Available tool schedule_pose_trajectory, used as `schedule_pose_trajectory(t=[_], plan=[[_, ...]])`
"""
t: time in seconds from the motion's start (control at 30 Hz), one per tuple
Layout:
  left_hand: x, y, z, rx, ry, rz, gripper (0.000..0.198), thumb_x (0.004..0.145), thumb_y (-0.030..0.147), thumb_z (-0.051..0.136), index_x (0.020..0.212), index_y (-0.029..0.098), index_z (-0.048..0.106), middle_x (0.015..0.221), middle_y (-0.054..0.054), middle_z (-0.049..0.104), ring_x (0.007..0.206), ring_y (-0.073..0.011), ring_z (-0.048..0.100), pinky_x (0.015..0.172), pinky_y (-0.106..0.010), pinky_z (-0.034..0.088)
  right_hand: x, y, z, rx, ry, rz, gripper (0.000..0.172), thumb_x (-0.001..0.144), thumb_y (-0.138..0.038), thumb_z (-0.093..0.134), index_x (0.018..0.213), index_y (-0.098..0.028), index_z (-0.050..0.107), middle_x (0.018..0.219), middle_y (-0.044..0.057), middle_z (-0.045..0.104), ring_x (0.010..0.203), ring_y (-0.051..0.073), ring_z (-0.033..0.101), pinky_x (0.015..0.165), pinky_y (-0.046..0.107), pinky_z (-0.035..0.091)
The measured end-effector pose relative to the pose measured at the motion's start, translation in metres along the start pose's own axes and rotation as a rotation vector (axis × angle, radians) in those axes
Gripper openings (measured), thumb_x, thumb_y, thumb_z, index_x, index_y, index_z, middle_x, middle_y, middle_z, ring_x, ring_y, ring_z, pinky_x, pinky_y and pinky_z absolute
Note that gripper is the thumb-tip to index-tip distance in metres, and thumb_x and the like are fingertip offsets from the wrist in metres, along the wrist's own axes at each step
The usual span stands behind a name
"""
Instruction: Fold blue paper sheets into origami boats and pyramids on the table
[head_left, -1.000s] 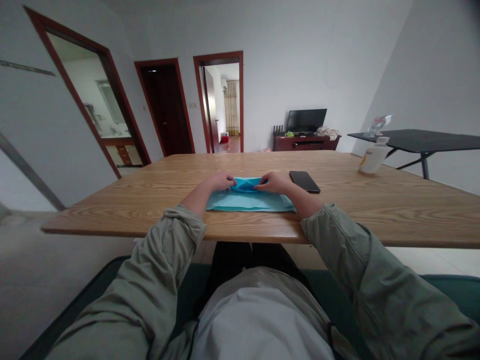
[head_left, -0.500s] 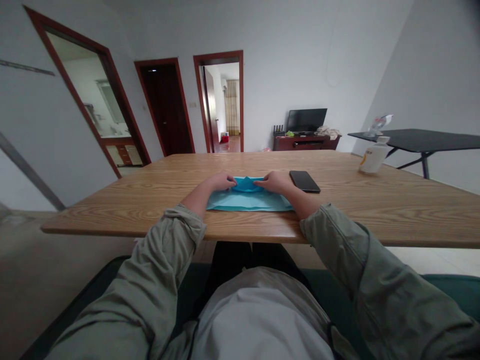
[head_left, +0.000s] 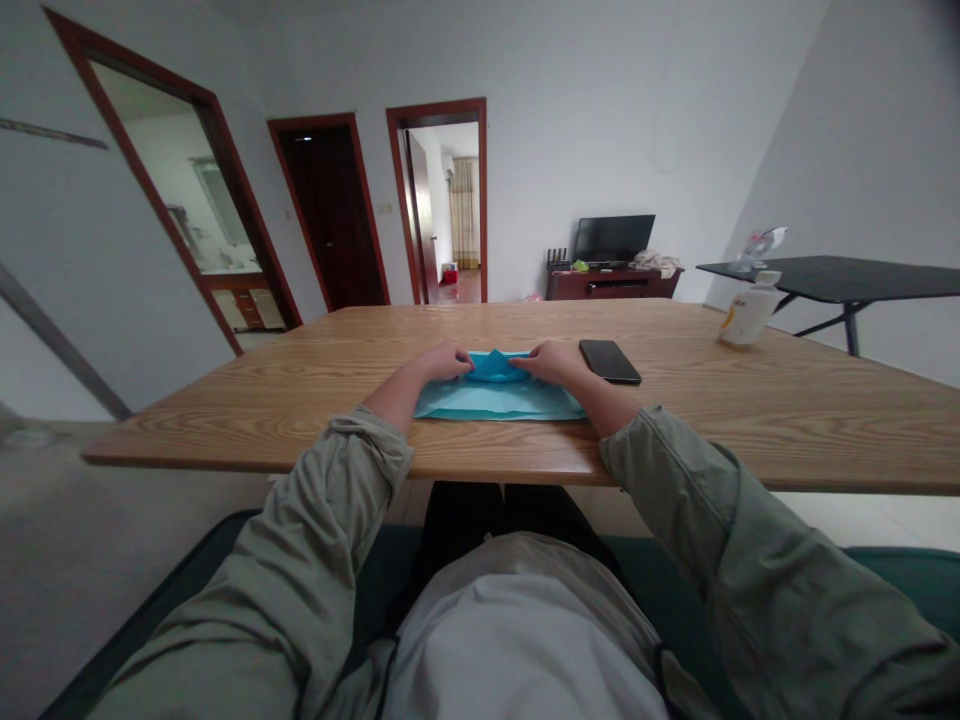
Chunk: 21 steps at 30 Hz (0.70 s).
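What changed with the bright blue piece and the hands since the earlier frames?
The bright blue piece has come up into a point at its middle, where a hollow showed a second ago. Left hand and right hand still hold its sides; nothing was released. Phone and bottle stayed put.

The person's bare right hand (head_left: 553, 362) hides some of the folded blue sheet (head_left: 496, 403). The brown wooden table (head_left: 757, 430) gets cut off. The white plastic bottle (head_left: 750, 310) has marks too tiny to read.

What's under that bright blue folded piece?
A pale blue sheet extends from beneath the bright blue folded piece, on the wood-grain tabletop. Whatever lies directly under the piece is covered; the left hand and right hand hide its ends.
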<state>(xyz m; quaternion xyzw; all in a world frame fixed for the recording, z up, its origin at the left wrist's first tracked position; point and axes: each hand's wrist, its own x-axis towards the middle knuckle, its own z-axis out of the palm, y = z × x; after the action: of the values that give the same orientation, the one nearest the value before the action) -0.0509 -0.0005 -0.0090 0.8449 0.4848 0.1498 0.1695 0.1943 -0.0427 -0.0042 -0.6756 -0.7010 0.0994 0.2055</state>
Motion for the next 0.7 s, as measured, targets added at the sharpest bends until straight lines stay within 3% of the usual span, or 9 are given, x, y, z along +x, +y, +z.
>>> schedule_pose_trajectory(t=[0.5,0.6,0.7], plan=[[-0.002,0.004,0.000,0.009,0.026,0.020,0.030,0.078,0.037,0.058,0.094,0.017,0.072,0.069,-0.003,0.067,0.062,-0.0156,0.060,0.062,-0.026,0.045,0.006,0.005,0.004,-0.010,0.000,0.028,0.056,0.076,-0.067,0.055,0.080,-0.014,0.074,0.075,0.012,0.070,0.062,0.020,0.062,0.053,0.026,0.040],[-0.004,0.007,-0.001,0.011,0.078,0.037,0.036,0.078,0.045,0.060,0.098,0.017,0.072,0.086,-0.006,0.071,0.076,-0.0184,0.063,0.073,-0.029,0.048,0.005,0.004,0.003,-0.014,-0.004,0.021,0.057,0.077,-0.068,0.054,0.081,-0.014,0.074,0.075,0.012,0.071,0.064,0.020,0.062,0.054,0.026,0.040],[-0.006,0.011,-0.001,-0.030,0.140,0.106,0.045,0.072,0.053,0.067,0.099,0.018,0.074,0.122,-0.010,0.064,0.104,-0.0241,0.061,0.089,-0.032,0.046,0.004,0.002,0.003,-0.015,0.003,0.023,0.059,0.077,-0.068,0.053,0.082,-0.013,0.074,0.074,0.013,0.070,0.064,0.019,0.062,0.055,0.025,0.040]])
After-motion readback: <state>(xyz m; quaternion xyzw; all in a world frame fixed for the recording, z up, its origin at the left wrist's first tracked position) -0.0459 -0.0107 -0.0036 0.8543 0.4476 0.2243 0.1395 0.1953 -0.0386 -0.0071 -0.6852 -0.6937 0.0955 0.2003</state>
